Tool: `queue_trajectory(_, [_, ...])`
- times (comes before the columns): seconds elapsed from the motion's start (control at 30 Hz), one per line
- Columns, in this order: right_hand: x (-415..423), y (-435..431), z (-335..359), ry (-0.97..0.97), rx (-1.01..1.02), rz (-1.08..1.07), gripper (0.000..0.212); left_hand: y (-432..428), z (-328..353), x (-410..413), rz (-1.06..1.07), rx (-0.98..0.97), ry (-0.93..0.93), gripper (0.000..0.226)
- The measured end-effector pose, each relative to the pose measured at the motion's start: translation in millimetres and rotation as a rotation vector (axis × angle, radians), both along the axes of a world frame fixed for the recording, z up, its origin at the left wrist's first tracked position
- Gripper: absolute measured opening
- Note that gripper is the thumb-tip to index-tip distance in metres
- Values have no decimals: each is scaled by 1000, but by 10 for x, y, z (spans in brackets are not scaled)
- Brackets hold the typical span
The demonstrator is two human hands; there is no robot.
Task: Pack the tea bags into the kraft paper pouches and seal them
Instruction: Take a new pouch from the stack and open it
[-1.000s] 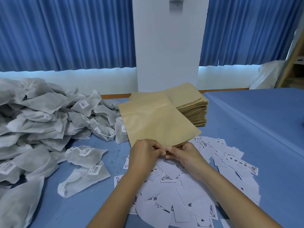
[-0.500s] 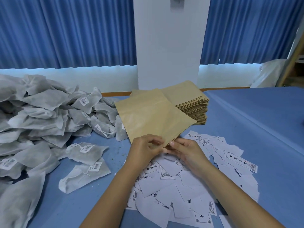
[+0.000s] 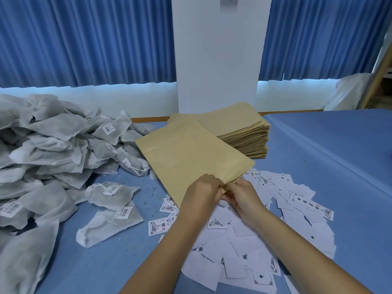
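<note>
You are holding 1 kraft pouch (image 3: 191,153) by its near edge, the fingers (image 3: 215,183) of your left hand (image 3: 203,193) and right hand (image 3: 244,196) pinching it above the tabletop (image 3: 318,158).

the blue cloth-covered worktop (image 3: 318,166) carries a heap of white non-woven tea bags (image 3: 48,149) at left, 2 loose tea bags (image 3: 112,195) beside it, a stack of flat kraft paper pouches (image 3: 244,132) at the far middle, and scattered white printed paper slips (image 3: 297,200) nearer.

Cool daylight glows beneath the pleated blue curtains (image 3: 84,39); shadows are soft, the edges bow with wide-angle distortion, and detail is slightly smeared.
</note>
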State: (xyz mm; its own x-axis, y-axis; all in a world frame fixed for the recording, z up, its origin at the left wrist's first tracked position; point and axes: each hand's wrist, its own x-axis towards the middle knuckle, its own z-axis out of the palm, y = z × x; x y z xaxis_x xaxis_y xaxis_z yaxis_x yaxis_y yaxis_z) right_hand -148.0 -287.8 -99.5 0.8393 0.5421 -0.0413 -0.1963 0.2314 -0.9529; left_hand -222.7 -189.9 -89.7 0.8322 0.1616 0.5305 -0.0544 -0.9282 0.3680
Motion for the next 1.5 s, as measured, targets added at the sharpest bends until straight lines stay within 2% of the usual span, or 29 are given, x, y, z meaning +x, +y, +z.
queue_trajectory(0.13, [-2, -20, 31, -8, 43, -2, 16, 12, 18, 17, 81, 67, -144, 18])
queue_trajectory(0.27, [-12, -19, 25, -6, 43, -25, 9, 42, 11, -8, 84, 54, -162, 6])
queue_trajectory(0.33, [-39, -22, 40, 1, 41, 0, 8, 29, 25, -14, 51, 54, -184, 8])
queue_trajectory(0.57, [-92, 6, 86, -133, -15, 3, 22, 98, 58, -43, 34, -101, -175, 13])
queue_trajectory(0.63, [-118, 12, 82, -197, -117, -2, 17, 138, 109, -67, 96, -166, -254, 10])
queue_trajectory(0.7, [-145, 24, 44, -317, -318, -2, 13, 216, 163, -94, 185, -229, -352, 9])
queue_trajectory(0.77, [-179, 40, 31, -350, -384, 19, 13, 283, 184, -124, 233, -203, -387, 8])
queue_trajectory(0.8, [-176, 37, 32, -310, -348, 17, 14, 297, 175, -142, 245, -161, -334, 9])
queue_trajectory(0.87, [-172, 27, 76, -200, -253, 5, 19, 276, 134, -153, 255, -60, -89, 21])
queue_trajectory(0.93, [-134, 11, 89, -172, -244, -28, 20, 204, 103, -152, 223, 90, 133, 32])
queue_trajectory(1.0, [-98, -3, 92, -123, -220, -30, 19, 126, 115, -132, 145, 152, 139, 36])
queue_trajectory(1.07, [-66, -21, 91, -94, -220, -28, 23, 70, 212, -140, 115, 84, 22, 38])
queue_trajectory(1.13, [-49, -19, 67, -88, -332, -65, 23, 41, 316, -185, 75, 20, -217, 45])
queue_trajectory(1.2, [-41, 15, 29, -64, -418, -127, 23, -13, 360, -267, -16, 109, -516, 40])
queue_trajectory(1.23, [-48, 33, 18, -41, -413, -156, 23, -12, 341, -296, -51, 170, -620, 38])
queue_trajectory(1.27, [-54, 45, 16, -29, -402, -171, 22, 6, 341, -315, -69, 180, -647, 37])
queue_trajectory(1.33, [-82, 31, 53, -49, -395, -161, 20, 41, 379, -333, 3, 54, -495, 44])
queue_trajectory(1.37, [-104, 13, 75, -70, -382, -139, 19, 65, 391, -324, 97, -8, -342, 50])
queue_trajectory(1.4, [-126, -8, 93, -80, -356, -115, 19, 88, 370, -308, 199, -21, -192, 55])
queue_trajectory(1.43, [-144, -23, 107, -82, -329, -93, 19, 106, 335, -296, 245, -1, -127, 58])
queue_trajectory(1.5, [-144, -35, 109, -97, -302, -73, 24, 131, 315, -290, 167, 12, -232, 60])
